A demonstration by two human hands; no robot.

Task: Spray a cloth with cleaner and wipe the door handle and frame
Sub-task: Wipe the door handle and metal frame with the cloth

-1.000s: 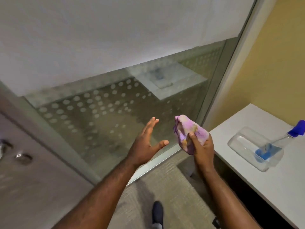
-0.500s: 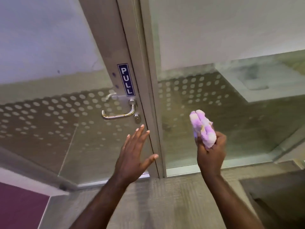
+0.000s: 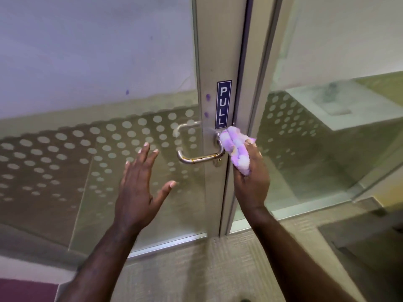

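Your glass door [image 3: 98,127] fills the view left of your grip, its metal frame [image 3: 209,62] rising straight above the cloth with a blue PULL sign [image 3: 223,104] just over it. Your left hand [image 3: 139,192] hovers spread wide and empty, well left of the grip. Your right hand [image 3: 250,179] is closed around the bunched purple cloth [image 3: 236,149], which presses on the root of the door handle [image 3: 200,159], just left of your fingers
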